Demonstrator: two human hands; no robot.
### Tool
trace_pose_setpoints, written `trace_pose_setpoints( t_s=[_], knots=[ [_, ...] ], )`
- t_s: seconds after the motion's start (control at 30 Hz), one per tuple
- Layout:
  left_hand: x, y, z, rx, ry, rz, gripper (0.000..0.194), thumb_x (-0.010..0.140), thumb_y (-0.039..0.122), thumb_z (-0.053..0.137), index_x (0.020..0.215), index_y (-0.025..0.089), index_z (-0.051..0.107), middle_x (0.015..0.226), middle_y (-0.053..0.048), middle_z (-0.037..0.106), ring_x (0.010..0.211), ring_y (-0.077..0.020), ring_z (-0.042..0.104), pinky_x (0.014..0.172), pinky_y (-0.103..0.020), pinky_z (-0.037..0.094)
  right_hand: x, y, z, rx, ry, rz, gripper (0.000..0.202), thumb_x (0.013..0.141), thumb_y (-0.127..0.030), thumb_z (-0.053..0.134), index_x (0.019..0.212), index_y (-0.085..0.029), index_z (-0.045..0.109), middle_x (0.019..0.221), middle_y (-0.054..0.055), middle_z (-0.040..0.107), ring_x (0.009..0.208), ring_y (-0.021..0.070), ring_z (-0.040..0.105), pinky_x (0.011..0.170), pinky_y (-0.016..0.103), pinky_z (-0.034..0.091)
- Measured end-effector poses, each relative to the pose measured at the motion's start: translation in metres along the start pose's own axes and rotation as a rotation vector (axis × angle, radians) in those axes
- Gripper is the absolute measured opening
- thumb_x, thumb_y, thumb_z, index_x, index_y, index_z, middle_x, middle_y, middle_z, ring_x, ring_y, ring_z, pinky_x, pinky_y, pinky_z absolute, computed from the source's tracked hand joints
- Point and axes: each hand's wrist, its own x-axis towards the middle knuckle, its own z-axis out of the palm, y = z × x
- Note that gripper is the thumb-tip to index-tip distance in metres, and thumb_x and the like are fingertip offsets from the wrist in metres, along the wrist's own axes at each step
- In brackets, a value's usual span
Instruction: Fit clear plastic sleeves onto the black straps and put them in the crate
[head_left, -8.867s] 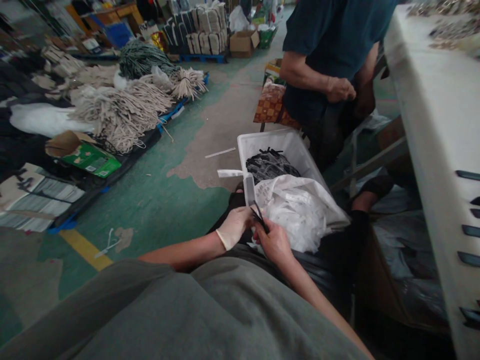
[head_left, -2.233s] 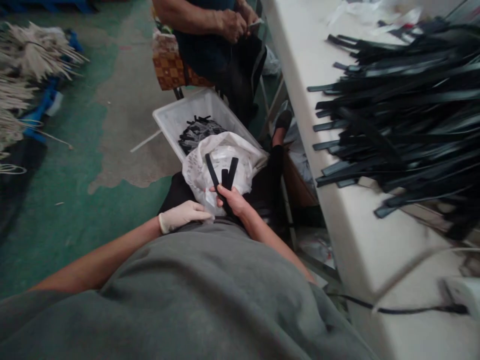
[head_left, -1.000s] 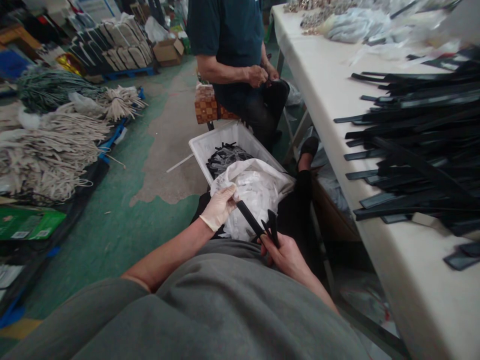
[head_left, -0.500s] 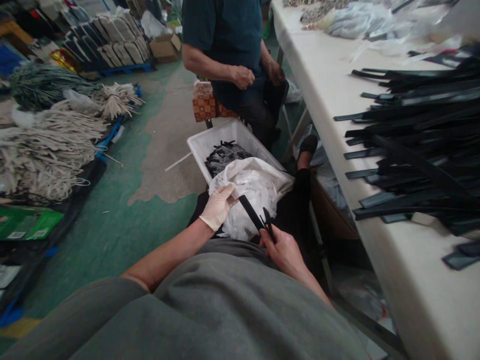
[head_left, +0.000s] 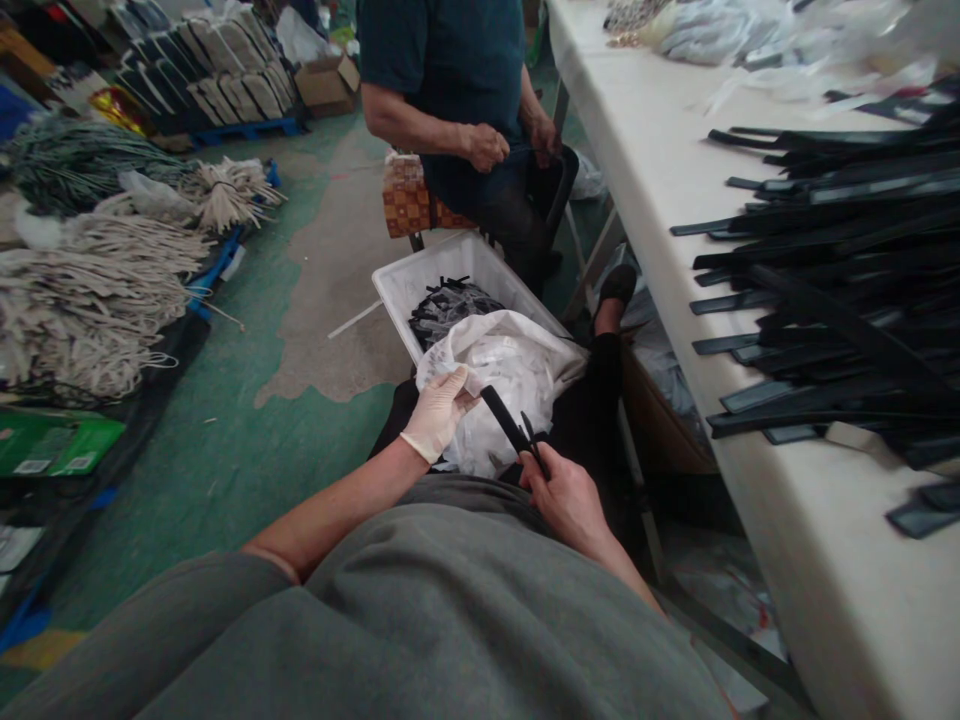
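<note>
A pale glove covers my left hand (head_left: 439,408), its fingers pinched on a small translucent piece (head_left: 472,380) above the white bag (head_left: 499,350). My bare right hand (head_left: 561,492) is closed round a black strip (head_left: 502,416) that points up and left toward the gloved fingers. A slim dark tool (head_left: 531,432), perhaps small scissors, sticks up from the same hand beside the strip. White pieces fill the bag, which lies on my lap against a white bin (head_left: 390,285) of black and clear pieces (head_left: 450,305).
Many black strips (head_left: 840,300) lie on the white table (head_left: 810,540) at right. Ahead sits another person (head_left: 450,100), hands near the lap. Cord bundles (head_left: 82,310) lie at left, with a cardboard box (head_left: 328,85) behind.
The tool in my right hand has turned slightly, its tips now nearer the black strip. My left hand has hardly moved. The view has shifted a little.
</note>
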Motion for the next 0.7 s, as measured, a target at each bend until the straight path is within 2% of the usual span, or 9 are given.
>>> trace_pose_setpoints(
  t_s=[0.23, 0.37, 0.47, 0.53, 0.6, 0.7],
  knots=[
    [-0.005, -0.004, 0.004, 0.028, 0.008, -0.003, 0.029, 0.062, 0.028, 0.085, 0.07, 0.015, 0.06, 0.066, 0.002, 0.065, 0.065, -0.0111, 0.063, 0.07, -0.025, 0.05, 0.002, -0.002, 0.002, -0.038, -0.034, -0.008, 0.03, 0.094, -0.039, 0.043, 0.072, -0.023, 0.057, 0.059, 0.0, 0.063, 0.056, 0.0147, 0.059, 0.054, 0.024, 0.036],
    [-0.012, -0.011, 0.002, 0.058, -0.033, -0.042, 0.029, 0.061, 0.03, 0.085, 0.073, 0.016, 0.064, 0.075, 0.0, 0.069, 0.07, -0.0125, 0.064, 0.072, -0.026, 0.051, 0.011, -0.009, -0.002, 0.104, -0.074, -0.012, 0.033, 0.095, -0.04, 0.04, 0.075, -0.021, 0.058, 0.058, -0.001, 0.063, 0.049, 0.0129, 0.058, 0.052, 0.023, 0.038],
    [-0.017, -0.007, -0.001, 0.095, -0.091, 0.0, 0.025, 0.063, 0.03, 0.085, 0.075, 0.016, 0.068, 0.077, -0.001, 0.07, 0.071, -0.013, 0.064, 0.073, -0.026, 0.052, 0.021, -0.027, -0.009, 0.272, -0.157, -0.073, 0.032, 0.095, -0.042, 0.041, 0.081, -0.019, 0.058, 0.062, -0.001, 0.065, 0.044, 0.0109, 0.057, 0.048, 0.022, 0.039],
    [-0.023, 0.007, -0.007, 0.119, -0.126, 0.064, 0.022, 0.064, 0.031, 0.084, 0.074, 0.017, 0.071, 0.076, 0.0, 0.071, 0.071, -0.0124, 0.063, 0.073, -0.024, 0.052, 0.027, -0.046, -0.013, 0.367, -0.26, -0.142, 0.034, 0.095, -0.044, 0.04, 0.082, -0.018, 0.058, 0.064, 0.0, 0.066, 0.044, 0.0102, 0.057, 0.048, 0.022, 0.041],
    [-0.033, 0.033, -0.018, 0.142, -0.114, 0.19, 0.022, 0.063, 0.034, 0.085, 0.074, 0.019, 0.074, 0.077, 0.002, 0.071, 0.074, -0.012, 0.063, 0.076, -0.023, 0.052, 0.032, -0.067, -0.015, 0.381, -0.341, -0.226, 0.034, 0.095, -0.043, 0.041, 0.082, -0.018, 0.06, 0.065, 0.0, 0.067, 0.047, 0.0098, 0.058, 0.05, 0.021, 0.042],
    [-0.062, 0.08, -0.046, 0.27, 0.021, 0.549, 0.024, 0.061, 0.039, 0.086, 0.075, 0.022, 0.075, 0.082, 0.0, 0.072, 0.085, -0.0164, 0.065, 0.087, -0.028, 0.052, 0.035, -0.093, -0.009, 0.318, -0.424, -0.369, 0.029, 0.095, -0.039, 0.044, 0.085, -0.018, 0.062, 0.073, 0.001, 0.069, 0.054, 0.0103, 0.061, 0.055, 0.021, 0.044]
  ],
)
